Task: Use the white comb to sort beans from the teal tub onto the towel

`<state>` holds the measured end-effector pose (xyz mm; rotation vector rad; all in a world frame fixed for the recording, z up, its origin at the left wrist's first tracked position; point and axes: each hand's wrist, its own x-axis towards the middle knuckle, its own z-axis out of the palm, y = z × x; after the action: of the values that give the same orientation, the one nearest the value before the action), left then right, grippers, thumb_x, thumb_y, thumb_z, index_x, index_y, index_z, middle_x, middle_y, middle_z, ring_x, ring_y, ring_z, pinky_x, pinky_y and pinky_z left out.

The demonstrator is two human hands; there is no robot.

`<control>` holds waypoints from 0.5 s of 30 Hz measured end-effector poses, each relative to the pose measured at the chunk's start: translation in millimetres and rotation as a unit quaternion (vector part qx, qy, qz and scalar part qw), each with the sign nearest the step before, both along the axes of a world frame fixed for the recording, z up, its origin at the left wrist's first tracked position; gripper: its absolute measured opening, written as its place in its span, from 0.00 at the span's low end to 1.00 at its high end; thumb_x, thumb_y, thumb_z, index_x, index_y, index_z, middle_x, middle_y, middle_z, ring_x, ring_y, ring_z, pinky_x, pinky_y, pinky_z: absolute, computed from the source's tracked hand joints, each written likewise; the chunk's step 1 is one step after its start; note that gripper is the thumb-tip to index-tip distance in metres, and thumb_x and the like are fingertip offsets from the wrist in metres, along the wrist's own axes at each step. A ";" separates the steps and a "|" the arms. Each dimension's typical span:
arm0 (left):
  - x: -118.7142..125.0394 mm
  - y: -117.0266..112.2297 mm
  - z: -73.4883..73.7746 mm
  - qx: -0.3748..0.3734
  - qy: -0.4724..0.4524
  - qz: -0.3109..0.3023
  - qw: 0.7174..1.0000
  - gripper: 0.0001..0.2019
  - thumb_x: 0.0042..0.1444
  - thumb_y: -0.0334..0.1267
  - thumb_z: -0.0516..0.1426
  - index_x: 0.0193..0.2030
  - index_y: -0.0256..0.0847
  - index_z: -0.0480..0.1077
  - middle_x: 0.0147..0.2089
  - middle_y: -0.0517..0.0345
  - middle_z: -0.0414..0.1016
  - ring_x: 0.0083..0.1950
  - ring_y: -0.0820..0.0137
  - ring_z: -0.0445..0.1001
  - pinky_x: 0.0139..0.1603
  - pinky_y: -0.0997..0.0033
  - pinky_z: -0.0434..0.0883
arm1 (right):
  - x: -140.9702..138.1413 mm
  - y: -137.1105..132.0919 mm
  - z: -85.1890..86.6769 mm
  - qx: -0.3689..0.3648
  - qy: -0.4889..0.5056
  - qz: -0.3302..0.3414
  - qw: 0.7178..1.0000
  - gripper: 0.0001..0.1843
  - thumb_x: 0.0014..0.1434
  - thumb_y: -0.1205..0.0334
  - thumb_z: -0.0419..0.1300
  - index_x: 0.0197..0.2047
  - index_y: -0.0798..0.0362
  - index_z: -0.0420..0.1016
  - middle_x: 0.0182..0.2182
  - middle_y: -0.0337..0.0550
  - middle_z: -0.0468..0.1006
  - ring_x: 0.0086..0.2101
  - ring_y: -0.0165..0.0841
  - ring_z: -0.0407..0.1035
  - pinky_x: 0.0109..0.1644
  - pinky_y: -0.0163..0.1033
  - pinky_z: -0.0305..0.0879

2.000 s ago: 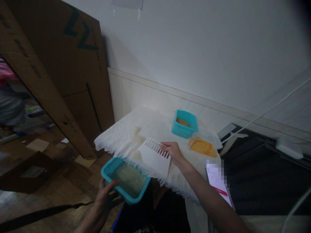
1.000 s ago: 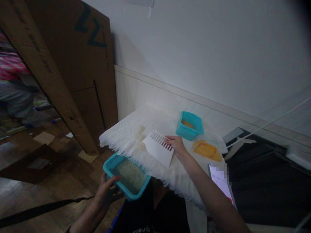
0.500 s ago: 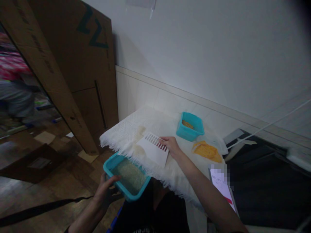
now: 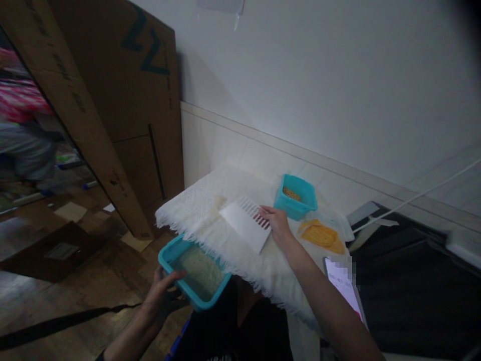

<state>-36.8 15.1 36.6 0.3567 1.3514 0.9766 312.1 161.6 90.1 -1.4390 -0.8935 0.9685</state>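
Note:
My left hand (image 4: 165, 291) grips a turquoise plastic bin (image 4: 208, 304) by its near-left side, thumb over the rim. Pale grains that look like rice (image 4: 201, 271) lie inside it. The bin is held just under the fringed edge of a white cloth (image 4: 199, 193) on the table. In my right hand (image 4: 276, 220) is a white slotted sheet (image 4: 244, 225), pinched at its slotted end and held low over the cloth. A small patch of pale grains (image 4: 218, 203) rests on the cloth, left of the sheet.
A second turquoise bin (image 4: 296, 208) with yellowish grains stands at the back of the table. Beside it lies an orange-yellow cloth-like item (image 4: 321, 235). A phone (image 4: 343, 286) sits at the right. A tall cardboard box (image 4: 143, 115) rises at left; another person (image 4: 26, 115) is beyond it.
My right hand has moved the slotted sheet right and slightly up, away from the cloth's edge. The pale heap by the fringe no longer shows. The held bin has barely moved.

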 end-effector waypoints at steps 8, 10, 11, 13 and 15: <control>-11.6 8.0 3.5 0.017 0.004 0.030 0.999 0.34 0.53 0.41 0.74 0.62 0.54 0.65 0.44 0.55 0.79 0.37 0.56 0.84 0.40 0.51 0.84 | 4.3 45.7 -6.6 -0.022 -0.005 -0.038 0.999 0.12 0.43 0.62 0.78 0.34 0.54 0.89 0.23 0.43 0.86 0.25 0.40 0.80 0.32 0.41 0.74; -14.5 10.1 4.3 0.018 0.001 0.033 0.999 0.35 0.52 0.40 0.75 0.63 0.54 0.65 0.45 0.54 0.79 0.38 0.55 0.84 0.40 0.49 0.85 | -0.2 44.8 -10.3 -0.027 0.002 -0.030 0.999 0.10 0.43 0.64 0.77 0.32 0.54 0.89 0.24 0.44 0.87 0.24 0.40 0.80 0.30 0.41 0.73; -15.8 11.1 4.2 0.018 -0.001 0.035 0.999 0.36 0.51 0.40 0.75 0.63 0.55 0.65 0.47 0.54 0.79 0.38 0.56 0.85 0.41 0.49 0.85 | -0.6 43.5 -11.6 -0.028 0.006 -0.029 0.999 0.10 0.43 0.64 0.76 0.32 0.54 0.88 0.24 0.44 0.87 0.24 0.40 0.80 0.30 0.40 0.73; -17.7 12.3 2.9 0.017 -0.005 0.038 0.999 0.37 0.51 0.39 0.75 0.64 0.56 0.64 0.49 0.54 0.79 0.39 0.56 0.85 0.42 0.49 0.85 | 2.0 40.1 -13.1 -0.027 0.014 -0.031 0.999 0.10 0.42 0.64 0.76 0.32 0.54 0.88 0.24 0.43 0.87 0.24 0.39 0.80 0.29 0.40 0.73; -18.9 12.4 0.7 0.016 -0.005 0.038 0.999 0.38 0.51 0.39 0.75 0.65 0.57 0.64 0.51 0.54 0.79 0.40 0.57 0.85 0.42 0.49 0.85 | 6.8 37.5 -13.7 -0.027 0.020 -0.036 0.999 0.10 0.41 0.64 0.76 0.32 0.54 0.88 0.23 0.42 0.87 0.24 0.39 0.80 0.29 0.39 0.73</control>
<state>-55.7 27.5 37.3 0.3257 1.3503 1.0630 318.9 199.0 76.4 -1.4826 -0.7854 0.9705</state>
